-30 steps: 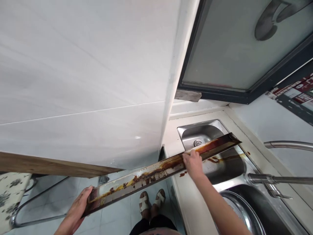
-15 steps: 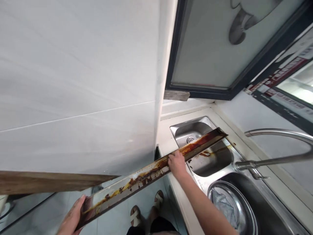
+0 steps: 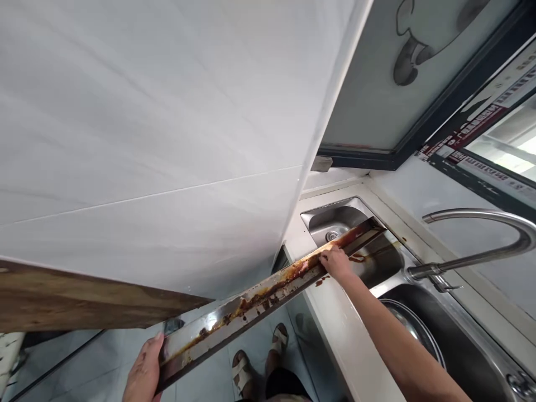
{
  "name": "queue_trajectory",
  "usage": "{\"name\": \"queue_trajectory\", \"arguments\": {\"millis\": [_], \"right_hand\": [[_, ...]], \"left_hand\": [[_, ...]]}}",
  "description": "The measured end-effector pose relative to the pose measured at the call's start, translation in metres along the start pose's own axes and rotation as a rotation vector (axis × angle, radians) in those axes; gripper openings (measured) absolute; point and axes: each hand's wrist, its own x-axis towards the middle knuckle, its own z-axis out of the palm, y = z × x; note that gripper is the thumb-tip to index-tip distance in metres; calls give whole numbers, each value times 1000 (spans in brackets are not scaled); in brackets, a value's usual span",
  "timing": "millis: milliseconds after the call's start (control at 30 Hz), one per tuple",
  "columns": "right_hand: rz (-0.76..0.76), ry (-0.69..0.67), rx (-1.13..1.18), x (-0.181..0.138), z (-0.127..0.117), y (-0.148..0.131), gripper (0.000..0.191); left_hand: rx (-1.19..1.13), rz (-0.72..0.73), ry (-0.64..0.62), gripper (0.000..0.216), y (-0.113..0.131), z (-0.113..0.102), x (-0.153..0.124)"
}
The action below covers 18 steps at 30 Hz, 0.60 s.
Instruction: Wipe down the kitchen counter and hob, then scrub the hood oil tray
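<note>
A long, narrow metal trough (image 3: 259, 296), smeared with brown and yellow grease, slants from the lower left up to the sink. Its near end is gripped by my left hand (image 3: 144, 368), thumb along the rim and fingers mostly hidden beneath. My right hand (image 3: 337, 262) holds the front edge farther along, over the counter's edge. The trough's far end rests on or hovers just over the steel sink (image 3: 387, 287); I cannot tell which. Brown drips mark the sink and counter around it.
A curved faucet (image 3: 469, 259) rises behind the sink. A round metal bowl (image 3: 419, 324) sits in the right basin. A white wall panel (image 3: 167, 139) stands close on the left, with a brown wooden edge (image 3: 92, 301) below it. The counter edge (image 3: 322, 340) is beside my legs.
The view has shifted, and the white panel covers more of it. The trough's near end and my left hand moved right. My right hand now sits closer to the far end.
</note>
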Motion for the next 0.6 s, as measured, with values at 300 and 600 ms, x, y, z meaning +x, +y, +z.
{"name": "queue_trajectory", "arguments": {"millis": [300,600], "right_hand": [[-70,-33,-52,-31,-6,-11,27],[-206,16,23,-64,16,-62,26]], "left_hand": [[-135,-32,-70,37,29,-4,-17],[-161,12,-65,40,13,1,-14]]}}
